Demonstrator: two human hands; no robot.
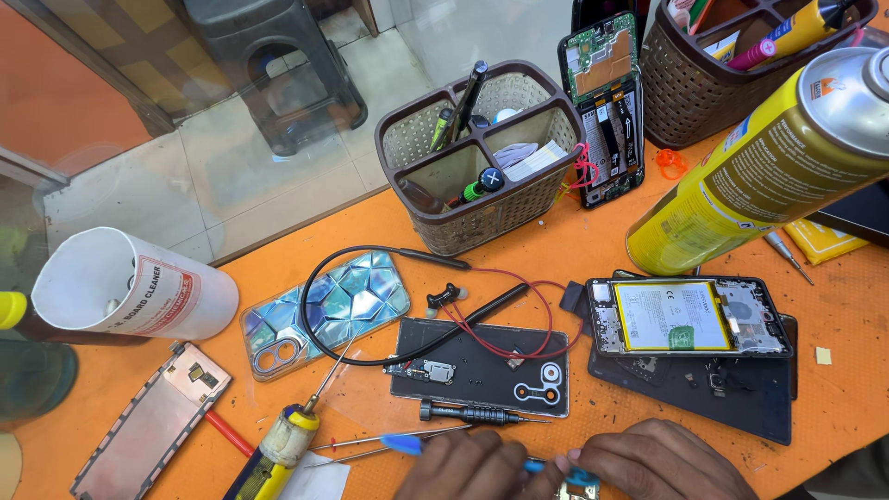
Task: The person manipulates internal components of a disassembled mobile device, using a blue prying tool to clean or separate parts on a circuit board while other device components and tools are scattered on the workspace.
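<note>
Left hand [468, 465] and right hand [662, 463] both curled, pinching a blue tool [556, 470] between them (small part below mostly out of frame). Black screwdriver [482, 413] just above left hand.

Clearance: I see bare bench [838, 398] at far right | Obstruction ahead: black screwdriver [482, 413], dark back cover [482, 368], opened phone [690, 317] | Left blocked: soldering iron [278, 449], tweezers [389, 443].

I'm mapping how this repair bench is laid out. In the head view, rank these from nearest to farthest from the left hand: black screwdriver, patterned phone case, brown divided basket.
From the left hand:
1. Black screwdriver, just above the hand.
2. Patterned phone case, up and to the left.
3. Brown divided basket, at the back of the bench.
</note>
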